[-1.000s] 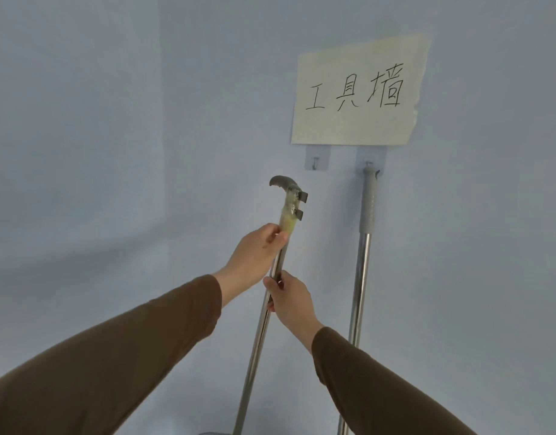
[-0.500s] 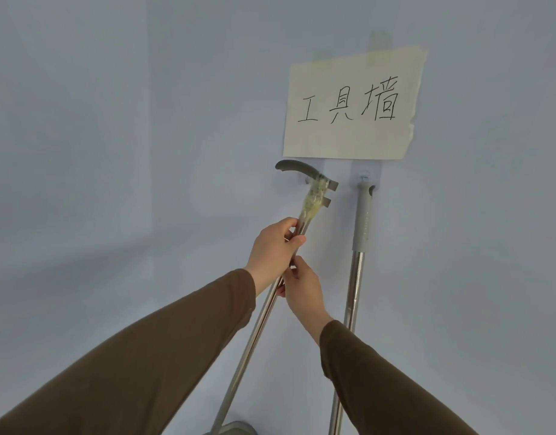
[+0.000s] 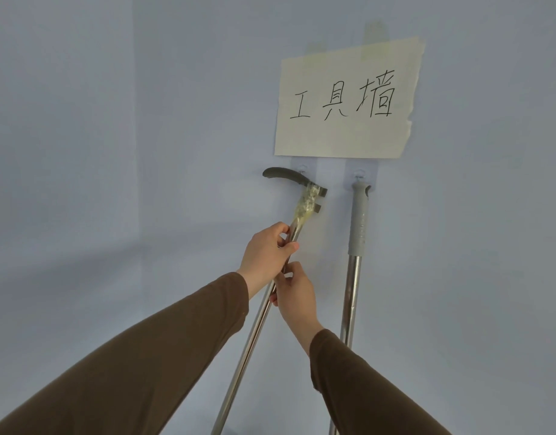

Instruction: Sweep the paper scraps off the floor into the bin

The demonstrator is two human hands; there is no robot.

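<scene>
A long metal pole [image 3: 253, 337] with a curved dark grip [image 3: 283, 176] and yellowed tape at its top leans against the pale blue wall. Its grip end touches the left wall hook [image 3: 302, 169]. My left hand [image 3: 265, 249] is closed around the pole just below the tape. Right under it, my right hand [image 3: 297, 293] grips the same pole. A second metal pole with a grey handle [image 3: 359, 221] hangs from the right hook [image 3: 359, 176]. Both poles' lower ends are out of frame. No paper scraps or bin are in view.
A paper sign [image 3: 345, 103] with handwritten characters is taped to the wall above the two hooks. A wall corner runs down at the left [image 3: 135, 152]. The floor is not in view.
Both hands have raised the pole and tilted its top to the right, bringing the curved grip from below the hooks up to the left hook.
</scene>
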